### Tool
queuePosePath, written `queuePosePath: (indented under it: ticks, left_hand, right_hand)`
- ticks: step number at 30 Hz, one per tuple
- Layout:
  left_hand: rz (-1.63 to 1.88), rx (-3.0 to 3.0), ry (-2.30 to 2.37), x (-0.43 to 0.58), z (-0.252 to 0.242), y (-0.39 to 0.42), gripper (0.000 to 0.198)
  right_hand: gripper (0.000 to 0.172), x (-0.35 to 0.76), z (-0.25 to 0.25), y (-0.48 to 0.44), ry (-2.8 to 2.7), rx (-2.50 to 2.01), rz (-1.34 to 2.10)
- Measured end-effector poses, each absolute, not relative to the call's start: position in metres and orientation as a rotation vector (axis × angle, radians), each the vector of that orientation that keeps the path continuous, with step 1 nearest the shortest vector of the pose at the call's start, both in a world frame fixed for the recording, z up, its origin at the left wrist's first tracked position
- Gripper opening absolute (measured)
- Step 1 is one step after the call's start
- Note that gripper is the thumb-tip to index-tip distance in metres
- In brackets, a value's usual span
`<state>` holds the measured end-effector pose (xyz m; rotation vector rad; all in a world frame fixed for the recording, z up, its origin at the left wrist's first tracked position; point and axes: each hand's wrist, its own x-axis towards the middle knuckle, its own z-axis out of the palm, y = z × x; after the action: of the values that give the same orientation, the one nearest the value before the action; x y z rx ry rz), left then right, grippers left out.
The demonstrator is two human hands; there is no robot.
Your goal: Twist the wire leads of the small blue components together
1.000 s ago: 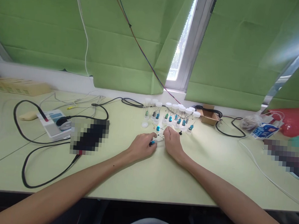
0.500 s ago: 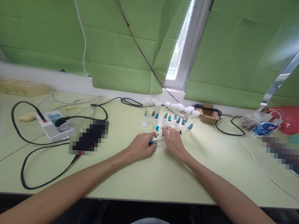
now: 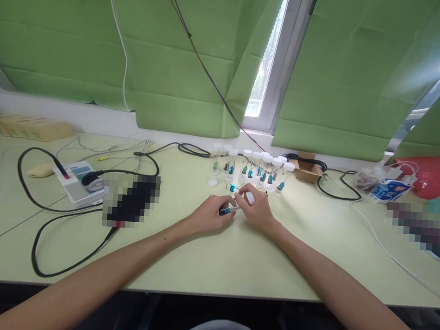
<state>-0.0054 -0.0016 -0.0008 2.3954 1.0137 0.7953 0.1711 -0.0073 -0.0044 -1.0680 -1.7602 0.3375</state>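
My left hand rests on the pale green table, fingers closed around a small clear vial with a blue part inside, lying sideways. My right hand meets it at the vial's mouth, pinching a white cap between its fingertips. Just beyond the hands stands a row of several capped clear vials, each with a blue or green component inside. A loose blue component and a loose white cap lie near the row.
Left of the hands lie black cables, a white meter-like device and a blurred dark object. A small cardboard box sits behind the vials. Bags and a red packet crowd the far right. Green blinds hang behind.
My right hand has drawn slightly toward me and turned, so the white cap now shows at its fingertips. My left hand has kept hold of the vial.
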Motion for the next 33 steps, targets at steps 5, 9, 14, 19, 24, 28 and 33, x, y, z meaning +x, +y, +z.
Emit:
queuePosePath:
  ticks: [5,9,14,19,24,28,33]
  left_hand:
    - [0.793,2.396,1.028,-0.0055,-0.0001,-0.0028,0.015]
    - [0.788,2.405,1.03,-0.0052,0.0,-0.0035,0.015]
    - [0.779,2.432,1.053,-0.0049,-0.0016,-0.0033,0.016]
    - [0.779,2.442,1.072,-0.0044,-0.0031,-0.0024,0.017]
    - [0.798,2.453,1.08,-0.0047,-0.0047,-0.0012,0.015]
    - [0.792,2.447,1.088,-0.0045,-0.0043,-0.0015,0.015]
    - [0.793,2.441,1.081,-0.0044,-0.0035,-0.0018,0.015]
  right_hand:
    - [0.025,0.1675,-0.0065,-0.007,-1.701,-1.078,0.347]
    - [0.026,0.1669,-0.0049,-0.0068,-1.685,-1.083,0.357]
    - [0.026,0.1671,-0.0055,-0.005,-1.682,-1.098,0.344]
    - [0.025,0.1674,-0.0082,-0.0017,-1.689,-1.115,0.316]
    - [0.024,0.1675,-0.0088,-0.0003,-1.702,-1.113,0.319]
    - [0.023,0.1672,-0.0085,-0.0007,-1.707,-1.124,0.304]
    - [0.023,0.1669,-0.0083,-0.0009,-1.708,-1.138,0.296]
